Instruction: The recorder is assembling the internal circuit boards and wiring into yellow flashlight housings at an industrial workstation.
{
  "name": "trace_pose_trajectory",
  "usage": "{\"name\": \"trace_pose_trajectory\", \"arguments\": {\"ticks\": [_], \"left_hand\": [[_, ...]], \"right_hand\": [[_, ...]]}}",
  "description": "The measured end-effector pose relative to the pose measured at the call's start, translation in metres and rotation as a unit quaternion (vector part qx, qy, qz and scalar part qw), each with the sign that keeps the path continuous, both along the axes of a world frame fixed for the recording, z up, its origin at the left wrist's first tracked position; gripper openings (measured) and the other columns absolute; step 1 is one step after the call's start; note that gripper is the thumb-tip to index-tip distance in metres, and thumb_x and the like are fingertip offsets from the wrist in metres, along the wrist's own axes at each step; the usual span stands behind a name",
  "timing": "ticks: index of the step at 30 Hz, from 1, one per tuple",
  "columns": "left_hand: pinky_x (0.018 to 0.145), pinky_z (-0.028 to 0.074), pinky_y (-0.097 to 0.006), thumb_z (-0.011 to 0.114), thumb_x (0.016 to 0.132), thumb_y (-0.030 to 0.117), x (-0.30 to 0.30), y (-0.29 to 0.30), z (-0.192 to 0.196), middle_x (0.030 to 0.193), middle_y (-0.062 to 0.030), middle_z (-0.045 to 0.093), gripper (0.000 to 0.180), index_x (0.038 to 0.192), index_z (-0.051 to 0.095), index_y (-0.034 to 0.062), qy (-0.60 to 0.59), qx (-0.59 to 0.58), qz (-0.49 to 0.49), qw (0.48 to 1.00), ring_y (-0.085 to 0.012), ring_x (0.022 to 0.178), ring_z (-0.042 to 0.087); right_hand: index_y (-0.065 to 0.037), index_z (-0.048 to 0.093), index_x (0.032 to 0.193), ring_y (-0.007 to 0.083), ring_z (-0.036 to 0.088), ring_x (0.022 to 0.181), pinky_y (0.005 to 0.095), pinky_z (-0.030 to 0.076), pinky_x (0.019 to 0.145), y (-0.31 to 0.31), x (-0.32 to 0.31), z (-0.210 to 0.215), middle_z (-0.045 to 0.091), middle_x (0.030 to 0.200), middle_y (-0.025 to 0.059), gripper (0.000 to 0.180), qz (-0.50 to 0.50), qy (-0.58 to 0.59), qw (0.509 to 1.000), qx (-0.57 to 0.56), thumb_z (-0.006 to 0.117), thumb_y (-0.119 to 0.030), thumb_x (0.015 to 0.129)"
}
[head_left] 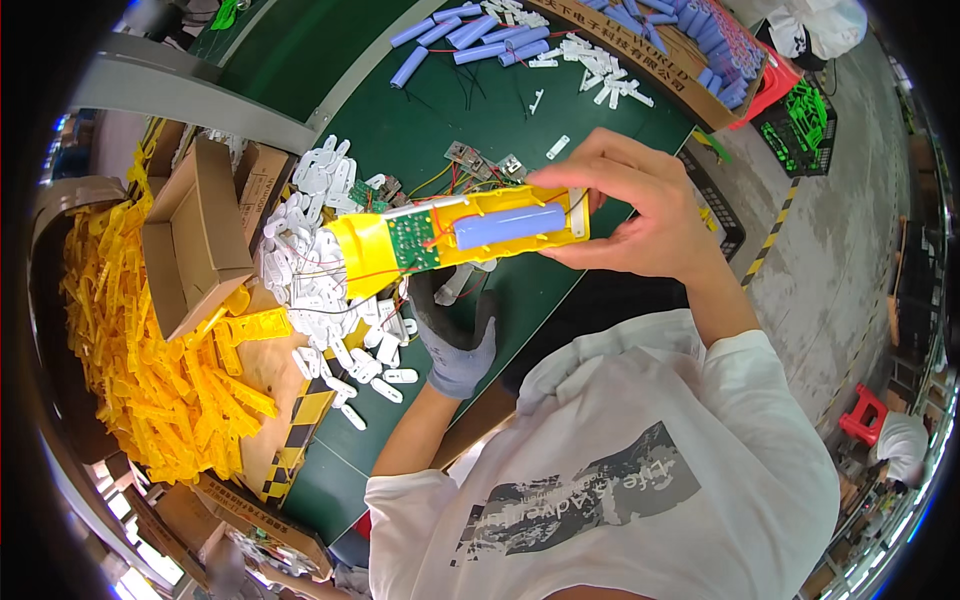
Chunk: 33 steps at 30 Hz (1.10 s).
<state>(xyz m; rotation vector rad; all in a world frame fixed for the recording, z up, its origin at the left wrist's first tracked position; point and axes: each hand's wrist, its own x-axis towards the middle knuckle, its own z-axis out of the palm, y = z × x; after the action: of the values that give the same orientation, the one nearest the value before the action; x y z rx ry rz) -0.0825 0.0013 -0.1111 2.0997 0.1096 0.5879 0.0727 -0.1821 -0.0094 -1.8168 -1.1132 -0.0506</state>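
My bare right hand grips one end of a long yellow plastic housing, thumb on the near side and fingers on the far side. The housing is held open side up above the bench. Inside it lie a blue cylindrical battery cell and a green circuit board with thin red and black wires. Just beneath, my left hand wears a grey glove with dark fingers. Its thumb and fingers stand apart, though the fingertips are partly hidden behind the housing. A pale plastic piece shows near them.
White plastic parts are heaped on the green bench, beside wired circuit boards. Loose blue cells lie at the far side near a carton of cells. At left are yellow housings and an open cardboard box.
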Motion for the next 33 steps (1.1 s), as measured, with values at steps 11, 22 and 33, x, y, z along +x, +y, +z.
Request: {"name": "trace_pose_trajectory", "arguments": {"ticks": [11, 22, 33], "left_hand": [[0.093, 0.044, -0.038, 0.06, 0.073, -0.008, -0.002, -0.001, -0.006, 0.129, -0.018, 0.047, 0.08, 0.144, 0.024, 0.0008, -0.02, -0.02, -0.01, 1.0, -0.0266, 0.109, 0.054], [0.094, 0.043, -0.039, 0.057, 0.073, -0.007, -0.003, -0.003, -0.005, 0.123, -0.018, 0.052, 0.06, 0.131, 0.042, -0.0018, 0.026, 0.018, 0.004, 0.999, -0.0294, 0.108, 0.054], [0.084, 0.045, -0.042, 0.071, 0.063, 0.014, -0.004, 0.005, -0.001, 0.117, -0.0168, 0.054, 0.053, 0.114, 0.058, 0.0061, -0.057, 0.131, -0.147, 0.979, -0.035, 0.104, 0.053]], "right_hand": [[-0.011, 0.065, 0.103, 0.0137, 0.059, 0.065, 0.0241, 0.051, 0.055, 0.009, -0.005, -0.008, 0.058, 0.085, 0.0019, 0.046, -0.041, -0.034, 0.998, 0.016, 0.083, -0.013, 0.061], [-0.008, 0.066, 0.102, 0.0138, 0.058, 0.061, 0.0239, 0.05, 0.054, 0.003, 0.0, -0.013, 0.059, 0.082, 0.0036, 0.045, -0.103, -0.009, 0.995, 0.006, 0.083, -0.011, 0.061], [-0.003, 0.065, 0.101, 0.0162, 0.062, 0.064, 0.0276, 0.05, 0.059, 0.107, 0.111, -0.062, 0.063, 0.082, 0.0087, 0.042, -0.229, -0.087, 0.968, 0.057, 0.082, -0.017, 0.066]]}}
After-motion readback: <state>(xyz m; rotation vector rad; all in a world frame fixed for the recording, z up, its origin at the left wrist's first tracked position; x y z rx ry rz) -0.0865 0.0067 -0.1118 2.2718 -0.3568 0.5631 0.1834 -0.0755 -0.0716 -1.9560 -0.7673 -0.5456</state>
